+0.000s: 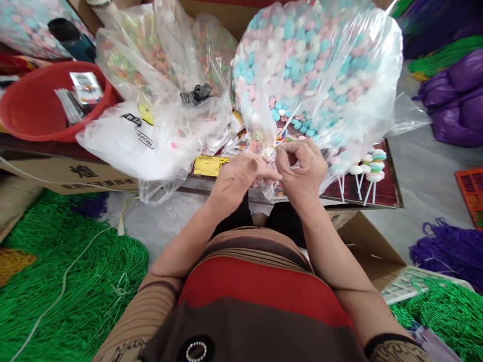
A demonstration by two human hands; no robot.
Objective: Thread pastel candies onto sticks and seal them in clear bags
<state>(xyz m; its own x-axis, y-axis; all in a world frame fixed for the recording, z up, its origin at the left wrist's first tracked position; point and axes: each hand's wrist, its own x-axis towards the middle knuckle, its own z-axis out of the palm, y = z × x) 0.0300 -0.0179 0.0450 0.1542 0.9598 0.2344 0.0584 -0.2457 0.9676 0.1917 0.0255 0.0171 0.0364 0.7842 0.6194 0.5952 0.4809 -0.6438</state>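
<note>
Candy (269,154), pale and shiny

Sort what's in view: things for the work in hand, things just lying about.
Likely in use:
clear wrapping at left hand and right hand
bag of pastel sweets
sweets on sticks
yellow strips

Likely lying about:
green cords
purple cords
orange crate

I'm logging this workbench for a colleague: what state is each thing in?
Left hand, fingers bent, grip unclear
Right hand, fingers curled, grip unclear
Pale round thing, between hands, details unclear
Candy bag, bulging
Candy sticks, candies threaded on
Yellow strips, stacked
Red basin, holding packets
Cardboard box, open
Green cords, heaped
</note>
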